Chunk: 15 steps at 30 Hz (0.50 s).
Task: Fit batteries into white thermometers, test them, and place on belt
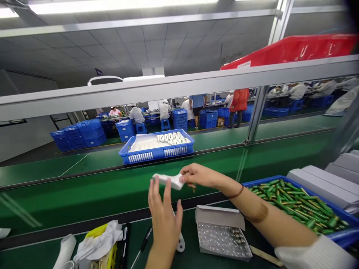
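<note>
My right hand [198,175] pinches one end of a white curved plastic piece [169,180], like a handle or housing shell, raised above the bench. My left hand [164,220] is just below it, fingers stretched and spread. Its fingertips overlap the piece's left end; whether they touch it I cannot tell. Behind the left wrist lies another white part with round holes [181,243], partly hidden. Right of it stands an open cardboard box [221,252] with a clear tray and small metal parts at one end.
A blue crate [157,154] of white pieces stands on the raised green ledge ahead. At right is a blue bin [353,221] of green-and-gold parts. Left are a yellow basket with a white cloth [98,239], a screwdriver [144,239] and a white piece [66,248]. People sit working beyond.
</note>
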Each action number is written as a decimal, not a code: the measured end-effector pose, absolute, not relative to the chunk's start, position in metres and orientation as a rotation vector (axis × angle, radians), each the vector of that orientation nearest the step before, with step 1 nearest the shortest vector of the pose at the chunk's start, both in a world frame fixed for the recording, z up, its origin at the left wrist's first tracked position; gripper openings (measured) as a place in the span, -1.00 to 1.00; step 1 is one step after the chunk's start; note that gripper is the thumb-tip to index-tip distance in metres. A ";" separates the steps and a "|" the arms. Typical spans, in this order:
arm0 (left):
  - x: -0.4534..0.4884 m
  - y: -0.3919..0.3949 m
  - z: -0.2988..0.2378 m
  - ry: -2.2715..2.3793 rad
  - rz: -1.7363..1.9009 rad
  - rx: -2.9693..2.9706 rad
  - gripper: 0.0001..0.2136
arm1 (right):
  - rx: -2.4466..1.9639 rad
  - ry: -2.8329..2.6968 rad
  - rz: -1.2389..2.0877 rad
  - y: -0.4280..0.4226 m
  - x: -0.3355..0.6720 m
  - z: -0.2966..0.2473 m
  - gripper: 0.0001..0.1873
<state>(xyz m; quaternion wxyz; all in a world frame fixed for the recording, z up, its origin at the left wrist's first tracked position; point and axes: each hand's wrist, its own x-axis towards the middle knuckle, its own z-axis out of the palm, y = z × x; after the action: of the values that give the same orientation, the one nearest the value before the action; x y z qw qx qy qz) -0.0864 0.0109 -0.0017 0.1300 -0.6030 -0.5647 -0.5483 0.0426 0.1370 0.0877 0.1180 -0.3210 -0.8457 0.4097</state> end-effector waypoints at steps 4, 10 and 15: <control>-0.098 0.015 0.047 -1.588 -1.703 -1.877 -0.57 | -0.488 -2.039 1.524 0.071 0.064 0.101 -0.55; -0.078 -0.002 0.072 -1.502 -3.315 -1.501 -0.80 | -0.558 -1.651 1.346 0.025 0.082 0.090 -0.67; -0.075 -0.003 0.082 -1.133 -3.901 -1.200 -0.82 | -0.600 -1.749 1.124 0.011 0.082 0.086 -0.68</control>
<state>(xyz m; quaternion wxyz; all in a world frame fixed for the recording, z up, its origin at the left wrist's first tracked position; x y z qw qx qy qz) -0.0751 -0.0033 0.0824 -0.5200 -0.2420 -0.2285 -0.7866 0.0825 0.0111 0.0858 0.4696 -0.2446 -0.7138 0.4584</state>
